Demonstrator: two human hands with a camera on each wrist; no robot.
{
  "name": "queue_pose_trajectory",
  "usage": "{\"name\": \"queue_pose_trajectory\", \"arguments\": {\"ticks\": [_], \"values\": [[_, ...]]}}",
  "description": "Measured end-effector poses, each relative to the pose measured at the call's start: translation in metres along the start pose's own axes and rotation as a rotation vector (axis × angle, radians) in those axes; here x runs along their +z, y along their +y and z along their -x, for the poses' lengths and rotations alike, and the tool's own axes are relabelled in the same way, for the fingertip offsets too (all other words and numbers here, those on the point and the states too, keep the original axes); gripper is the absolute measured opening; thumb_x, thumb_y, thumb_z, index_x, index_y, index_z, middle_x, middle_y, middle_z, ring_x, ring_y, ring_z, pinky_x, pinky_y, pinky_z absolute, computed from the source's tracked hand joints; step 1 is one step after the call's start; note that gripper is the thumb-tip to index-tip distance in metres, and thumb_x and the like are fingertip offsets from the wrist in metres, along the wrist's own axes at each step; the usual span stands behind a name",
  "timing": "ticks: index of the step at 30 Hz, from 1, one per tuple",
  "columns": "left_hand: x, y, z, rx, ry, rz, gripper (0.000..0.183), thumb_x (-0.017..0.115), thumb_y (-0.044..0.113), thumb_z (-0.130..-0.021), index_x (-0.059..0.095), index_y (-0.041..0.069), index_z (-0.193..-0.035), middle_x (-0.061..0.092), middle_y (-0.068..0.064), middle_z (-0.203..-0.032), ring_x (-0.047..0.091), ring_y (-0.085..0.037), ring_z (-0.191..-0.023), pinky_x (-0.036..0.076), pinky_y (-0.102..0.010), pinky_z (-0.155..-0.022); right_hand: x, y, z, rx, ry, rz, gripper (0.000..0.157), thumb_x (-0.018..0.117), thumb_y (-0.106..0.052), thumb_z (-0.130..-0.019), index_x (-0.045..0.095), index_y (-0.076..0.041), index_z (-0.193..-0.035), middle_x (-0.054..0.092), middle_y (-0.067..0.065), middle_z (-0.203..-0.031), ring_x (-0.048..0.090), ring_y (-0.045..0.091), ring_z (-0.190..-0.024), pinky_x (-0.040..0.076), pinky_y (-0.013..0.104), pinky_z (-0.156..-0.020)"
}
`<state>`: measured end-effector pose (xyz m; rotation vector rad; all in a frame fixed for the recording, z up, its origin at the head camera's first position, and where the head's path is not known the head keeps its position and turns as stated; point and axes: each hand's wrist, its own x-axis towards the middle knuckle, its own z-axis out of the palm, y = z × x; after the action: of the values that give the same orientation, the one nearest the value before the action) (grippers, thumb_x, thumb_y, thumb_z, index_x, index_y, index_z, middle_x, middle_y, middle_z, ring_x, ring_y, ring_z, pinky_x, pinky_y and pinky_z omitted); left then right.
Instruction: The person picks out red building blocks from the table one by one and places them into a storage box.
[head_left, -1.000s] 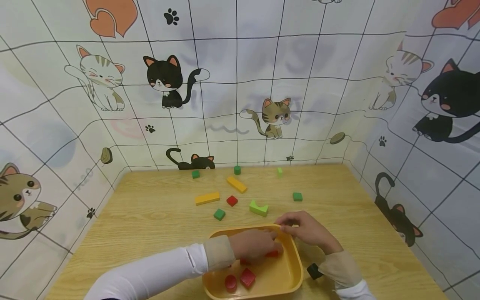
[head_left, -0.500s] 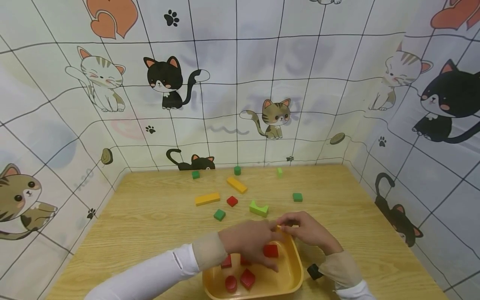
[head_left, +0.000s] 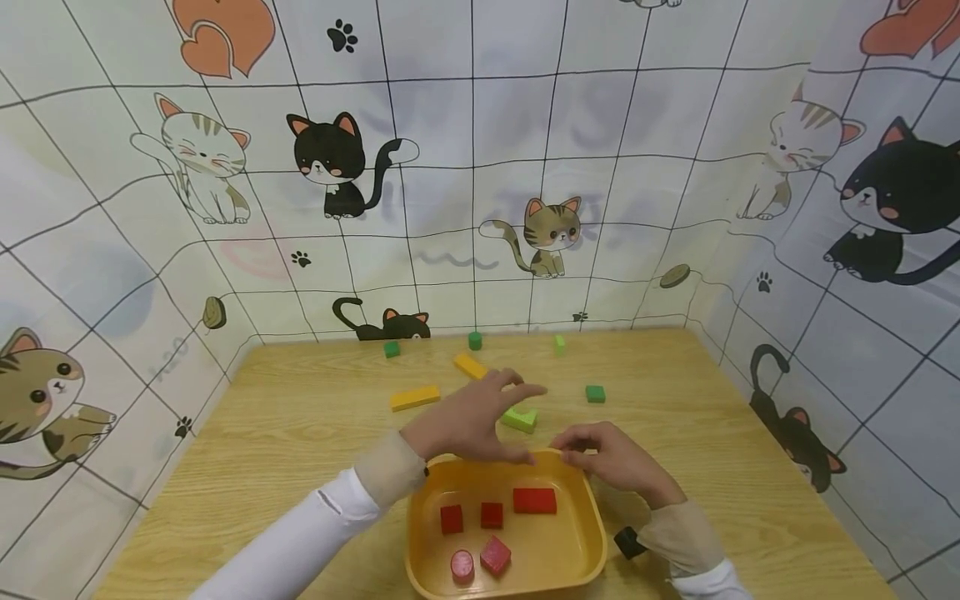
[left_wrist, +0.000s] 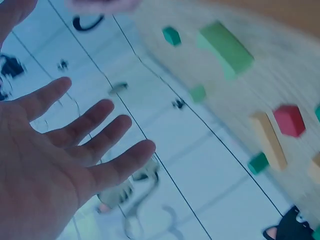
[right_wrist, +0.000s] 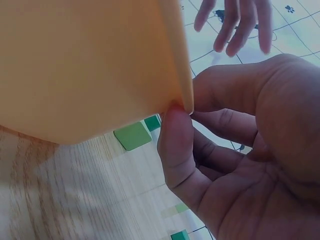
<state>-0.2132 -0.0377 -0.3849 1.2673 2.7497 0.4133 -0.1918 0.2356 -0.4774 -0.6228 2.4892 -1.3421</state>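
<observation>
My left hand (head_left: 472,421) hovers past the far rim of the yellow plastic box (head_left: 555,550), fingers spread and nothing in them. Beneath it in the head view, partly covered, lies a light green arch block (head_left: 521,419). A red block (left_wrist: 290,120) shows on the table in the left wrist view; the hand hides it from the head camera. My right hand (head_left: 618,458) pinches the box's far right corner rim between thumb and finger, plain in the right wrist view. Inside the box are a long red block (head_left: 535,501), red cubes (head_left: 452,519) and a red cylinder (head_left: 462,567).
Yellow bars (head_left: 415,397) lie left of centre on the wooden table (head_left: 300,450). Green blocks (head_left: 595,394) are scattered toward the back. A black block (head_left: 628,542) sits beside the right wrist. Cat-print cloth (head_left: 450,167) walls the table at the back and sides.
My left hand has risen out of the box and moved forward over the far rim, leaving the long red block inside. My right hand keeps its pinch on the corner.
</observation>
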Motion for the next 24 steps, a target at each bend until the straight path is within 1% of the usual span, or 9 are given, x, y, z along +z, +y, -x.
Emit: {"name": "queue_pose_trajectory", "arguments": {"ticks": [5, 11, 16, 20, 24], "values": [[-0.005, -0.026, -0.005, -0.113, 0.046, 0.068, 0.095, 0.078, 0.061, -0.082, 0.032, 0.036, -0.16, 0.038, -0.006, -0.159, 0.049, -0.028, -0.135, 0.051, -0.049, -0.105, 0.0, 0.0, -0.001, 0.015, 0.002, -0.007, 0.02, 0.067, -0.019, -0.1, 0.075, -0.008, -0.114, 0.074, 0.011, -0.108, 0.063, 0.015, -0.09, 0.055, 0.027, -0.068], [-0.001, -0.056, -0.012, -0.217, 0.045, 0.13, 0.096, 0.08, 0.058, -0.082, 0.031, 0.034, -0.161, 0.027, -0.01, -0.167, 0.036, -0.034, -0.148, 0.046, -0.055, -0.109, 0.0, 0.0, -0.001, 0.014, 0.009, 0.006, 0.019, 0.067, -0.02, -0.1, 0.075, -0.009, -0.113, 0.074, 0.008, -0.106, 0.062, 0.014, -0.09, 0.055, 0.026, -0.067], [0.004, -0.077, -0.019, -0.267, 0.025, 0.153, 0.092, 0.078, 0.056, -0.085, 0.033, 0.03, -0.161, 0.025, -0.013, -0.167, 0.031, -0.038, -0.151, 0.043, -0.059, -0.111, 0.0, 0.002, -0.002, -0.001, 0.021, 0.03, 0.016, 0.068, -0.018, -0.099, 0.076, -0.011, -0.111, 0.074, 0.005, -0.103, 0.062, 0.012, -0.089, 0.054, 0.024, -0.069], [0.013, -0.094, -0.024, -0.295, 0.0, 0.159, 0.092, 0.078, 0.054, -0.086, 0.031, 0.029, -0.161, 0.025, -0.017, -0.166, 0.036, -0.038, -0.147, 0.044, -0.058, -0.11, 0.001, 0.003, -0.001, 0.001, 0.025, 0.03, 0.015, 0.068, -0.018, -0.099, 0.076, -0.012, -0.11, 0.074, 0.005, -0.102, 0.062, 0.011, -0.089, 0.054, 0.024, -0.07], [0.022, -0.107, -0.026, -0.315, -0.02, 0.158, 0.09, 0.079, 0.051, -0.086, 0.033, 0.03, -0.161, 0.029, -0.016, -0.164, 0.04, -0.035, -0.143, 0.044, -0.054, -0.112, 0.001, 0.002, -0.001, 0.012, 0.021, 0.024, 0.016, 0.068, -0.018, -0.099, 0.076, -0.011, -0.111, 0.073, 0.006, -0.102, 0.061, 0.012, -0.088, 0.054, 0.025, -0.066]]}}
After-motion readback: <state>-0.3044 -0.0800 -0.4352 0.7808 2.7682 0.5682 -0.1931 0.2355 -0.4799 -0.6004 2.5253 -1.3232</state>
